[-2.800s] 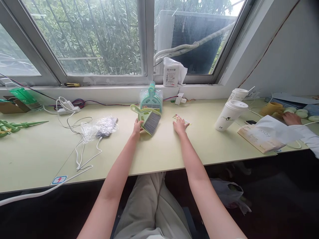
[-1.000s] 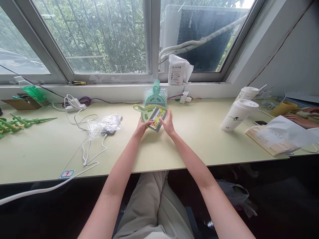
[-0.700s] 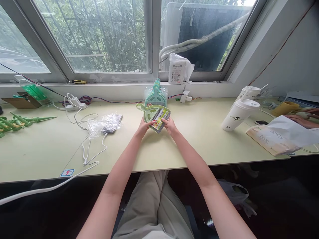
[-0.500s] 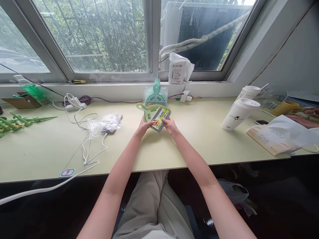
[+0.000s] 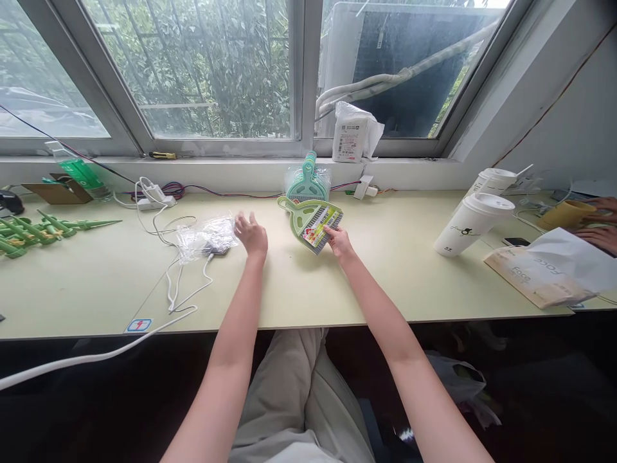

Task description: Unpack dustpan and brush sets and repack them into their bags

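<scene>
My right hand (image 5: 339,242) pinches the lower right corner of a light green mini dustpan and brush set (image 5: 299,218), tilted above the table. A yellow and white label and dark bristles show on its front. Just behind it stands a stack of teal sets of the same shape (image 5: 307,185) in clear wrap, partly hidden. Off to the left my left hand (image 5: 252,236) is empty, fingers apart, at the right edge of some crumpled clear plastic wrap (image 5: 205,235). Whether the fingertips touch the wrap I cannot tell. A phone-like dark device (image 5: 218,251) lies partly under the plastic, with a white cable plugged in.
White cables (image 5: 179,283) run over the table's left part to a power strip (image 5: 155,200). Green spiky pieces (image 5: 45,233) lie far left. White cups (image 5: 475,225) and a paper bag (image 5: 540,270) stand right, near another person's hands (image 5: 600,238).
My left hand has let go of the dustpan set and moved left to the plastic wrap. My right hand still holds the set. The view has turned slightly left.
</scene>
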Action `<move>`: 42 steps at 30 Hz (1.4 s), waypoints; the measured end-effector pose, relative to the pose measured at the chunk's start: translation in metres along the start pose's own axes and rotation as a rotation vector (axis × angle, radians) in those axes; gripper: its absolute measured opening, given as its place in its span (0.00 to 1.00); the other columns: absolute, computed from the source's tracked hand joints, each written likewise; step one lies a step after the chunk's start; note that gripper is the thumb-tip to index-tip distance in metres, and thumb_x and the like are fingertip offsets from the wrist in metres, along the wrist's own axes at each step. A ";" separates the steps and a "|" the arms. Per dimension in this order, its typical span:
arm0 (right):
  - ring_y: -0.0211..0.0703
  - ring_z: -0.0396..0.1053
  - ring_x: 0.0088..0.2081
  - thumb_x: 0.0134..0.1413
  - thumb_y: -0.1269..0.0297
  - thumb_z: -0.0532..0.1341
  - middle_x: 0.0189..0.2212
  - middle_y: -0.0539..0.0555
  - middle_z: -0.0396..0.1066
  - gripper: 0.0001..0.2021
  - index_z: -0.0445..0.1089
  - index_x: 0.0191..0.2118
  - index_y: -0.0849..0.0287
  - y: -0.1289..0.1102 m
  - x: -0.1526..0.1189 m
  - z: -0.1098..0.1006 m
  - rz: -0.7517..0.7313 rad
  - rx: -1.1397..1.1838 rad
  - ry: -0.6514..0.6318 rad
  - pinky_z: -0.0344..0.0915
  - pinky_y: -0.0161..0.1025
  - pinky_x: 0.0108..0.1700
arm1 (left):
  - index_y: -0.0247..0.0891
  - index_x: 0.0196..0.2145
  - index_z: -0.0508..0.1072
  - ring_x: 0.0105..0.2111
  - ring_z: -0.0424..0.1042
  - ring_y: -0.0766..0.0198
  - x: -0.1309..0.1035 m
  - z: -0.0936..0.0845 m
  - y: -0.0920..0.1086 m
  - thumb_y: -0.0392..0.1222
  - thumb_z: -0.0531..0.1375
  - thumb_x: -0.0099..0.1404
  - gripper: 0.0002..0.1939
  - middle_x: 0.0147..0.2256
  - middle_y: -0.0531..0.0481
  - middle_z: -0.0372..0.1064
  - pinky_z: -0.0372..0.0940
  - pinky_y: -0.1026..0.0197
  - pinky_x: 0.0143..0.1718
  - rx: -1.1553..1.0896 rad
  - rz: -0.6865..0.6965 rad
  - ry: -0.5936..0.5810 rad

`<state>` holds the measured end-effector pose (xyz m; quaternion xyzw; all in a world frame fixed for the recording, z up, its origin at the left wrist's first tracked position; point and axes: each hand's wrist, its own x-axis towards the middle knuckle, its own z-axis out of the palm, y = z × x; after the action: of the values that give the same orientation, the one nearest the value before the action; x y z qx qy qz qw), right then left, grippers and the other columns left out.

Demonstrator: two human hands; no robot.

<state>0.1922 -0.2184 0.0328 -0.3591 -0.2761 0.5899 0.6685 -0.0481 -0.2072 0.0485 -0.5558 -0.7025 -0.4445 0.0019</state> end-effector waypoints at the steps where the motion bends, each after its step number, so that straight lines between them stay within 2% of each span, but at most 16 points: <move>1: 0.39 0.76 0.34 0.47 0.78 0.65 0.32 0.52 0.78 0.06 0.73 0.33 0.64 0.000 0.000 -0.001 -0.001 0.001 -0.001 0.76 0.38 0.43 | 0.34 0.63 0.59 0.66 0.48 0.43 0.003 -0.002 -0.008 0.32 0.55 0.62 0.30 0.65 0.31 0.50 0.49 0.36 0.62 0.106 -0.015 0.027; 5: 0.39 0.76 0.35 0.48 0.78 0.65 0.32 0.52 0.78 0.06 0.72 0.33 0.63 0.000 0.002 -0.004 -0.007 -0.021 0.003 0.76 0.38 0.44 | 0.31 0.62 0.60 0.57 0.64 0.45 0.013 -0.003 -0.029 0.27 0.49 0.64 0.28 0.51 0.28 0.68 0.58 0.39 0.56 0.318 -0.137 -0.097; 7: 0.39 0.76 0.35 0.48 0.77 0.65 0.32 0.52 0.78 0.06 0.72 0.34 0.63 0.000 0.002 -0.005 -0.011 -0.032 0.012 0.76 0.38 0.45 | 0.31 0.62 0.61 0.51 0.70 0.48 0.014 -0.001 -0.029 0.24 0.47 0.64 0.29 0.45 0.30 0.72 0.61 0.45 0.54 0.389 -0.114 -0.204; 10: 0.39 0.76 0.34 0.48 0.78 0.65 0.32 0.53 0.78 0.06 0.72 0.34 0.63 -0.001 0.002 -0.005 -0.005 -0.035 0.026 0.76 0.38 0.44 | 0.34 0.62 0.61 0.46 0.72 0.54 0.009 0.003 -0.020 0.22 0.48 0.61 0.32 0.41 0.37 0.75 0.56 0.48 0.59 0.407 0.123 -0.332; 12: 0.38 0.76 0.34 0.48 0.78 0.64 0.32 0.52 0.78 0.06 0.72 0.34 0.63 -0.002 0.002 -0.005 -0.004 -0.031 0.029 0.76 0.37 0.44 | 0.38 0.60 0.64 0.45 0.72 0.56 0.003 0.004 -0.012 0.22 0.49 0.59 0.33 0.38 0.43 0.76 0.47 0.47 0.64 0.365 0.313 -0.367; 14: 0.38 0.76 0.34 0.49 0.78 0.64 0.33 0.52 0.78 0.06 0.72 0.34 0.63 -0.005 0.002 -0.006 -0.005 -0.027 0.037 0.76 0.36 0.42 | 0.41 0.55 0.70 0.45 0.71 0.56 -0.001 0.003 -0.005 0.21 0.51 0.57 0.31 0.35 0.46 0.76 0.41 0.44 0.65 0.363 0.397 -0.365; 16: 0.37 0.75 0.32 0.49 0.79 0.64 0.31 0.52 0.78 0.06 0.72 0.34 0.63 -0.008 0.002 -0.007 -0.007 -0.025 0.054 0.76 0.34 0.41 | 0.40 0.44 0.77 0.46 0.69 0.53 -0.003 0.001 -0.001 0.21 0.50 0.56 0.26 0.32 0.45 0.75 0.39 0.40 0.65 0.418 0.364 -0.330; 19: 0.36 0.75 0.31 0.49 0.80 0.63 0.29 0.51 0.77 0.06 0.72 0.33 0.63 -0.012 0.003 -0.009 -0.006 -0.033 0.085 0.76 0.33 0.39 | 0.38 0.32 0.78 0.50 0.65 0.47 -0.003 -0.003 0.003 0.24 0.48 0.59 0.20 0.32 0.39 0.73 0.39 0.34 0.62 0.454 0.262 -0.234; 21: 0.36 0.75 0.31 0.49 0.80 0.63 0.29 0.51 0.77 0.06 0.72 0.32 0.63 -0.014 0.003 -0.010 -0.006 -0.044 0.097 0.76 0.33 0.39 | 0.37 0.36 0.78 0.51 0.63 0.47 -0.005 -0.003 0.005 0.27 0.47 0.62 0.20 0.37 0.38 0.73 0.42 0.34 0.61 0.403 0.234 -0.154; 23: 0.36 0.75 0.31 0.49 0.80 0.63 0.30 0.51 0.77 0.06 0.72 0.32 0.63 -0.014 0.003 -0.011 -0.006 -0.059 0.097 0.76 0.33 0.38 | 0.37 0.47 0.75 0.54 0.62 0.48 -0.008 0.001 0.008 0.33 0.46 0.66 0.20 0.46 0.37 0.71 0.47 0.39 0.61 0.333 0.217 -0.098; 25: 0.36 0.75 0.31 0.49 0.80 0.63 0.30 0.52 0.77 0.06 0.72 0.33 0.63 -0.012 0.004 -0.012 0.002 -0.083 0.088 0.76 0.33 0.37 | 0.39 0.58 0.67 0.57 0.60 0.47 -0.012 0.008 0.008 0.40 0.48 0.68 0.23 0.55 0.36 0.64 0.51 0.42 0.59 0.292 0.209 -0.134; 27: 0.36 0.75 0.31 0.48 0.79 0.64 0.30 0.51 0.77 0.07 0.72 0.33 0.63 -0.011 0.005 -0.012 0.020 -0.113 0.074 0.76 0.33 0.36 | 0.43 0.61 0.64 0.59 0.59 0.46 -0.014 0.015 0.005 0.42 0.50 0.67 0.25 0.59 0.37 0.61 0.51 0.42 0.59 0.289 0.213 -0.263; 31: 0.38 0.75 0.31 0.47 0.80 0.64 0.30 0.53 0.78 0.07 0.72 0.33 0.63 -0.011 0.007 -0.014 0.078 -0.189 0.058 0.76 0.36 0.38 | 0.42 0.47 0.75 0.54 0.67 0.50 -0.012 0.023 -0.003 0.30 0.50 0.62 0.21 0.52 0.39 0.70 0.47 0.43 0.61 0.295 0.237 -0.451; 34: 0.39 0.76 0.30 0.47 0.81 0.64 0.29 0.54 0.78 0.07 0.73 0.32 0.65 -0.012 0.007 -0.015 0.119 -0.254 0.057 0.76 0.38 0.38 | 0.39 0.37 0.77 0.47 0.71 0.52 -0.010 0.025 -0.003 0.30 0.51 0.61 0.16 0.42 0.40 0.75 0.44 0.44 0.63 0.255 0.226 -0.413; 37: 0.39 0.76 0.28 0.47 0.82 0.64 0.28 0.55 0.78 0.07 0.73 0.32 0.66 -0.013 0.006 -0.014 0.136 -0.287 0.072 0.76 0.37 0.37 | 0.39 0.39 0.77 0.47 0.71 0.49 -0.012 0.025 0.000 0.36 0.53 0.63 0.13 0.41 0.39 0.75 0.42 0.43 0.64 0.224 0.221 -0.351; 42: 0.41 0.76 0.29 0.47 0.83 0.63 0.28 0.56 0.78 0.07 0.73 0.31 0.67 -0.014 0.004 -0.013 0.160 -0.300 0.076 0.76 0.37 0.35 | 0.36 0.50 0.70 0.46 0.72 0.50 -0.015 0.021 0.002 0.26 0.51 0.60 0.22 0.42 0.36 0.73 0.61 0.50 0.53 0.254 0.172 -0.443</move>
<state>0.2112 -0.2174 0.0365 -0.4979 -0.3060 0.5793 0.5682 -0.0305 -0.2063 0.0295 -0.6924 -0.6861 -0.2186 -0.0447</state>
